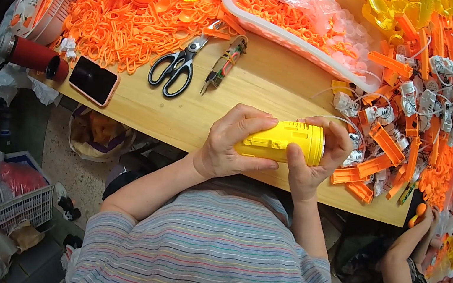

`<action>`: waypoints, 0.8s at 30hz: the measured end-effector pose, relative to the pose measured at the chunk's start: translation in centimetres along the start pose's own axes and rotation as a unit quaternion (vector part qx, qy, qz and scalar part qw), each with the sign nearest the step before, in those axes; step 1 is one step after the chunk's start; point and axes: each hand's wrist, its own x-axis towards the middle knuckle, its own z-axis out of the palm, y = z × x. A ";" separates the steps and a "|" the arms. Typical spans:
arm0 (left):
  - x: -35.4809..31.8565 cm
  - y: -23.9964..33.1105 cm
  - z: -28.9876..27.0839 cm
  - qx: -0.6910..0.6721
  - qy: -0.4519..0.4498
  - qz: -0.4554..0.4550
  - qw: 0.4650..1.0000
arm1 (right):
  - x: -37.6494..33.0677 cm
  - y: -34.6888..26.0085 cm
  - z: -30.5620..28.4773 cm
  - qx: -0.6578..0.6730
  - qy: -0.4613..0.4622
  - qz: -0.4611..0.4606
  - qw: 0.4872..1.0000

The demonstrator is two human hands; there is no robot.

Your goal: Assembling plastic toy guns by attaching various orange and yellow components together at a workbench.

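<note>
Between my two hands, over the table's near edge, lies a yellow ribbed plastic cylinder (283,141), held sideways. My left hand (233,141) wraps round its left end, with the thumb along the lower side. At its right end, my right hand (317,157) grips it, the thumb pressed on the yellow side and the fingers curled over the end. Those fingers partly hide a pale rim there. Beyond my hands lie scissors (181,67) with dark handles and a slim tool (225,64) with a pointed metal tip.
Orange plastic pieces (121,16) are heaped at the far left, near a phone (93,81) and a red flask (36,58). A pale basket (307,51) of orange parts stands at the back. White-and-orange assemblies (405,111) pile up at right, where another person (395,278) works.
</note>
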 end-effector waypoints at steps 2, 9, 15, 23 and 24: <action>0.0 -0.1 -0.3 -0.001 0.001 0.005 1.000 | 0.7 -0.4 -1.0 0.027 -0.036 0.013 0.999; 1.1 -0.4 -0.6 -0.022 -0.020 0.013 0.999 | 0.9 0.1 -3.9 -0.002 -0.208 0.065 0.976; 1.5 -0.2 -0.9 -0.129 -0.054 -0.065 0.988 | 0.8 -1.1 -3.2 -0.089 -0.203 -0.024 0.975; 2.0 0.8 -1.7 -0.096 -0.074 -0.160 0.980 | -0.2 -1.7 -2.0 -0.106 -0.165 0.009 0.981; 2.2 0.4 -1.7 -0.095 -0.074 -0.160 0.980 | -0.2 -1.7 -1.9 -0.105 -0.165 0.009 0.981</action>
